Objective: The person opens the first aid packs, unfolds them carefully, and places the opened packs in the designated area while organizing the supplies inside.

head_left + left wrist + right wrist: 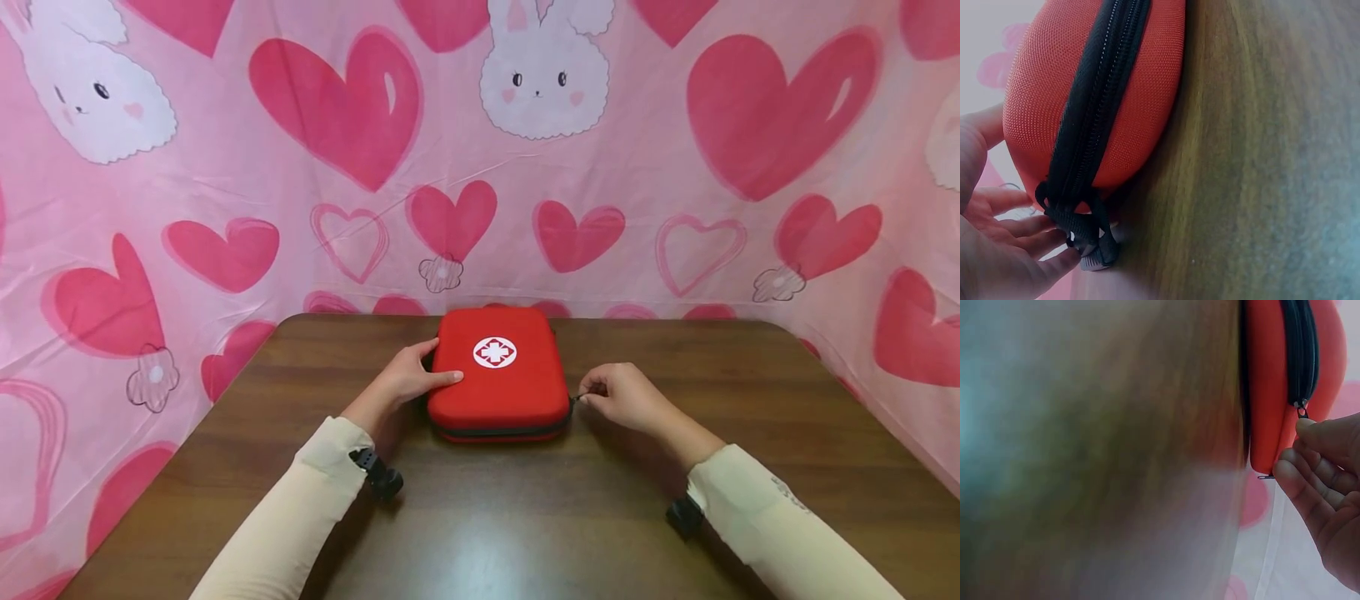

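"Where is the case?"

"The red, rounded rectangular fabric case (498, 383) lies flat on the brown wood-grain table (480, 508), near its far edge. A round white emblem (495, 352) with a cross marks its top."

"And the left hand (405, 375)?"

"Spread wide at the case's left side: the thumb rests on top, the fingers lie along the side. From the left wrist, those fingers are right by a looped black fabric strap (1085, 225) at the end of the black zip (1104, 94). I can't tell if they hold the strap."

"What about the right hand (626, 396)?"

"Its grip is narrow. Thumb and forefinger pinch a small dark zip pull (1302, 413) at the case's right side, towards the near corner. A second small pull (1266, 477) sticks out just beside those fingers."

"Anything around them?"

"Cream sleeves (300, 500) on both forearms, a black wrist device (384, 479) on the left wrist and another on the right. Behind the table hangs a pink cloth (637, 167) printed with hearts and white rabbit faces."
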The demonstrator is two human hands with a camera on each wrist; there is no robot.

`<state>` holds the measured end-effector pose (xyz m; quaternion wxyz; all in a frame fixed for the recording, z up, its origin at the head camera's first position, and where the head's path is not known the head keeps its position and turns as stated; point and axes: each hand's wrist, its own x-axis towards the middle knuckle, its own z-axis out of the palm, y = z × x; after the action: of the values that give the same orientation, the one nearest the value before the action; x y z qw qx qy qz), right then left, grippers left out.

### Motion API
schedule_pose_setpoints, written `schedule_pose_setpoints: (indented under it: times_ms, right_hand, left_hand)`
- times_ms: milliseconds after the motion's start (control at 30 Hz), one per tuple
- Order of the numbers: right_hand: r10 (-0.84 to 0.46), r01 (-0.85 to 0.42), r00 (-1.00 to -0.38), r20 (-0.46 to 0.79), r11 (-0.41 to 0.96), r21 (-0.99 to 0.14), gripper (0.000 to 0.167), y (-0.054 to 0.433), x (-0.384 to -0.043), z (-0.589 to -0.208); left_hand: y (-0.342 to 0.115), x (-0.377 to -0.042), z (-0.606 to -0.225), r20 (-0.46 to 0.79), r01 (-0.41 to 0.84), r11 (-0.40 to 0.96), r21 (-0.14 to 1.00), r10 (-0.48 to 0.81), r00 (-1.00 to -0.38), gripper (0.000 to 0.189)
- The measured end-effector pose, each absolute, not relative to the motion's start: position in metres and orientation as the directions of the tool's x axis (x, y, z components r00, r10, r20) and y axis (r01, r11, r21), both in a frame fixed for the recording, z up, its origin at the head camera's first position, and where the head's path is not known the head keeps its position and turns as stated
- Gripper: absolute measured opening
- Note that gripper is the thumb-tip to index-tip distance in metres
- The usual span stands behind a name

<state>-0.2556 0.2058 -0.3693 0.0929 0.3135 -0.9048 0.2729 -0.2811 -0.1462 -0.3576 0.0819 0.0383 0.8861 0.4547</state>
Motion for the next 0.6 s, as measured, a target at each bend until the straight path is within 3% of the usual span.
schedule_pose_setpoints:
  times_ms: [400, 600]
  right_hand:
    - [-0.483, -0.548, -0.834, 0.268, 0.663, -0.51, 0.009, 0.205, -0.261, -0.371]
    - [-0.48, -0.505, -0.852, 0.209, 0.647, -0.571, 0.008, 0.208, -0.259, -0.369]
  left_hand:
    - [-0.148, -0.281, -0.362, -0.083, 0.016, 0.553, 0.833, 0.155, -0.984, 0.087]
    - [-0.159, -0.277, -0.37, -0.023, 0.047, 0.465, 0.884, 0.144, -0.989, 0.072]
